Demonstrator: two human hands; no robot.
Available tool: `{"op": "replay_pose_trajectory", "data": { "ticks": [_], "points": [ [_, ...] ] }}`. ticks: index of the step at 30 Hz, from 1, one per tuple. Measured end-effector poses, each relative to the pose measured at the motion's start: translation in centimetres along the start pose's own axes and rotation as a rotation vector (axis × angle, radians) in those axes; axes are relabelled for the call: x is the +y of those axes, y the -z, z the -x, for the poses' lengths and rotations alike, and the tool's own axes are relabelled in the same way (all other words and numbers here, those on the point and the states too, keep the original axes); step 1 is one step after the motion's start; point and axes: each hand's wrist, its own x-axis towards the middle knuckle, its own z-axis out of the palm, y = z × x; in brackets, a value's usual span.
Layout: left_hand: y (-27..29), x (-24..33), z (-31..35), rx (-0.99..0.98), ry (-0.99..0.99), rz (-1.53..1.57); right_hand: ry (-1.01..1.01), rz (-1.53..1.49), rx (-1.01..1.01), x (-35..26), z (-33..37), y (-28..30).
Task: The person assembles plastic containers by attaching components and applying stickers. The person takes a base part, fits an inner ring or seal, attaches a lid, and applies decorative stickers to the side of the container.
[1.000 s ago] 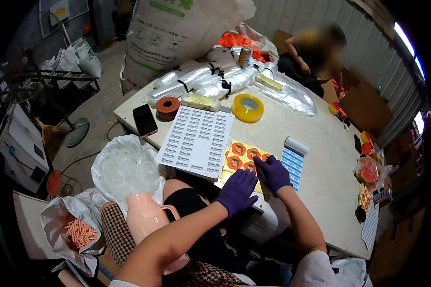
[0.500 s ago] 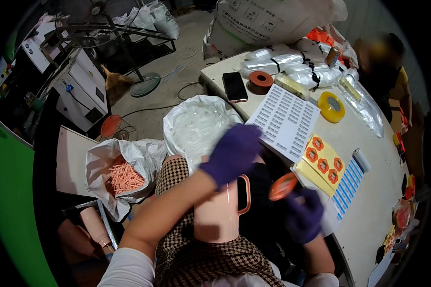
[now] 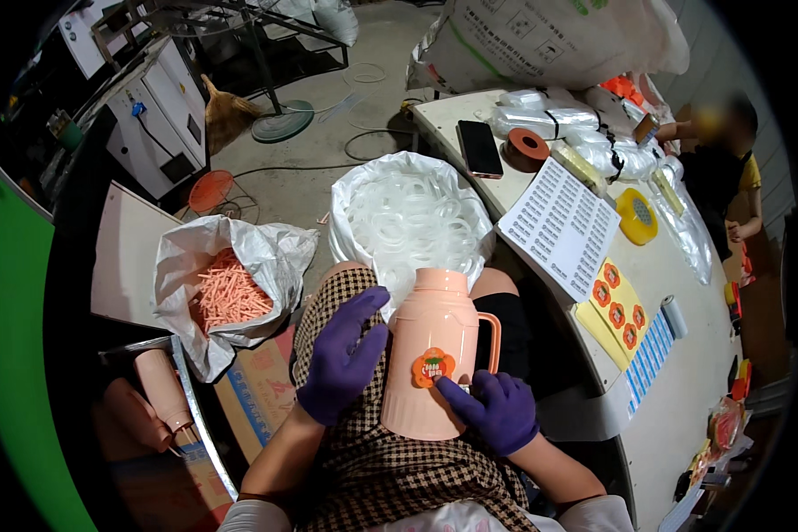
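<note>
A pink thermos jug (image 3: 424,324) with a side handle stands upright on my lap, its neck without a lid. On its front is an orange flower-shaped sticker (image 3: 433,367). My right hand (image 3: 496,410), in a purple glove, lies at the jug's lower right; one digit touches the sticker's lower edge and the other fingers are curled. My left hand (image 3: 342,359), also gloved in purple, is held open just left of the jug, fingers apart and nothing in it. Whether it touches the jug's side, I cannot tell.
A sack of clear plastic rings (image 3: 408,217) stands beyond my knees, a sack of pink sticks (image 3: 230,293) to the left. Pink jug bodies (image 3: 164,390) lie in a box. The right table (image 3: 674,381) bears sticker sheets (image 3: 616,310), tape (image 3: 636,216), a phone (image 3: 480,148). Another person (image 3: 727,168) is at far right.
My right hand has brought the flower sticker from beside the table onto the jug's front. My left hand has moved from above the jug's top to its left side and opened.
</note>
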Motion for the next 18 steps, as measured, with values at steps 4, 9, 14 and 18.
{"op": "replay_pose_trajectory", "data": {
  "ticks": [4,9,14,18],
  "points": [
    [-2.1,-0.4,-0.8,-0.071,-0.022,0.033,-0.058,0.023,-0.042,-0.9,0.9,-0.6],
    [-4.8,-2.8,-0.5,-0.186,-0.145,-0.119,-0.094,0.027,-0.052,-1.2,1.5,0.0],
    [-5.3,-4.4,-0.4,-0.218,-0.114,-0.187,-0.148,-0.073,-0.118,-0.9,2.5,-0.8],
    [-5.8,-5.0,-0.3,-0.213,-0.138,-0.124,-0.205,-0.37,-0.326,-0.2,2.4,0.8]
  ]
}}
